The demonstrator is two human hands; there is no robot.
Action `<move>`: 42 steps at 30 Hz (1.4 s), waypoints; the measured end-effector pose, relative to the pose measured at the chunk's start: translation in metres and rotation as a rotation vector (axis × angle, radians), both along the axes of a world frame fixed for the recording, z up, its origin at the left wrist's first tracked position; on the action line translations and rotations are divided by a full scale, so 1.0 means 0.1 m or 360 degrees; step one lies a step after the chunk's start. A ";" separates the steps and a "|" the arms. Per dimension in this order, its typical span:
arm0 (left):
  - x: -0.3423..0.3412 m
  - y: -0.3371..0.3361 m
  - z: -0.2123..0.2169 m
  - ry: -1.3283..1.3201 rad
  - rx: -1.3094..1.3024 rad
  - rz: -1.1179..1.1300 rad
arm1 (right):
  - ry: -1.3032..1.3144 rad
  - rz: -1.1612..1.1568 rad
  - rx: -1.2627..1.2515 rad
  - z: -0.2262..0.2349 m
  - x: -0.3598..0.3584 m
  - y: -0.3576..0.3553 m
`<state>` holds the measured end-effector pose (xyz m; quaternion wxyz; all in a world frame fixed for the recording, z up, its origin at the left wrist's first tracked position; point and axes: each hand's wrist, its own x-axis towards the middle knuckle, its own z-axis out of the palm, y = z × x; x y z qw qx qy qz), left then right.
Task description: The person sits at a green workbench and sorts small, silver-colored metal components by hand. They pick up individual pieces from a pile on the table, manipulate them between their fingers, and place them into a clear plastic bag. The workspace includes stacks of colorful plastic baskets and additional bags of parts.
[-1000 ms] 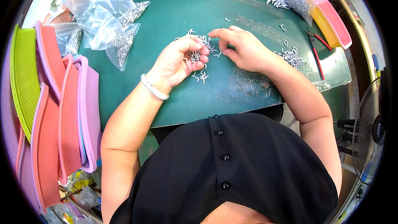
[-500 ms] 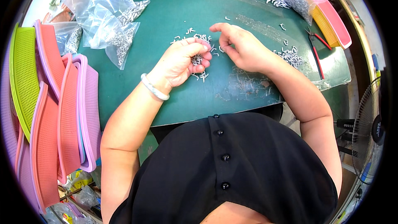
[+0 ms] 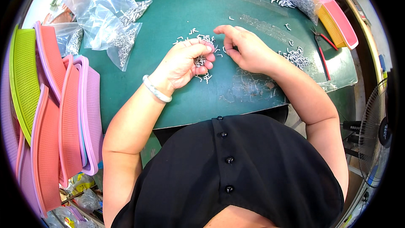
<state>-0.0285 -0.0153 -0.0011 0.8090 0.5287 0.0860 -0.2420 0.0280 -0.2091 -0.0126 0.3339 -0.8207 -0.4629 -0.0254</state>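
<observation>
Cupping small metal parts (image 3: 199, 61) in curled left hand (image 3: 185, 63), right hand (image 3: 244, 50) pinching, bare green table (image 3: 177, 12) ahead.

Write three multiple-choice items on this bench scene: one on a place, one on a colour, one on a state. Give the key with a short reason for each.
1. Where do the red-handled pliers lie?
A. on the table to the right of the right hand
B. among the stacked baskets on the left
C. under the clear bags

2. What colour is the table top?
A. white
B. dark green
C. orange

3. What is the state of the left hand?
A. flat and empty on the table
B. curled around a bunch of small metal parts
C. gripping a basket

Key: 1 A, the pliers rest past the right hand, near the yellow basket. 2 B, the bare surface shows dark green. 3 B, the small metal parts show between its bent fingers.
</observation>
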 end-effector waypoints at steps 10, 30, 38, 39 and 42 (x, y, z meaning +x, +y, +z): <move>-0.03 -0.02 0.03 -0.0011 0.0081 -0.0075 | -0.0279 0.0189 0.0273 0.19 -0.15 0.03; -0.03 0.00 0.06 -0.0018 0.0123 -0.0046 | -0.0677 0.0161 -0.0010 0.40 -0.12 -0.19; 0.01 0.06 0.07 -0.0062 0.0096 -0.0010 | -0.0303 -0.0160 -0.0724 0.46 0.02 -0.81; 0.01 0.06 0.07 -0.0075 0.0105 -0.0024 | -0.0240 -0.0150 -0.0627 0.47 0.02 -0.76; 0.01 0.08 0.04 -0.0093 0.0102 -0.0015 | -0.0104 -0.0036 -0.0383 0.41 0.06 -0.48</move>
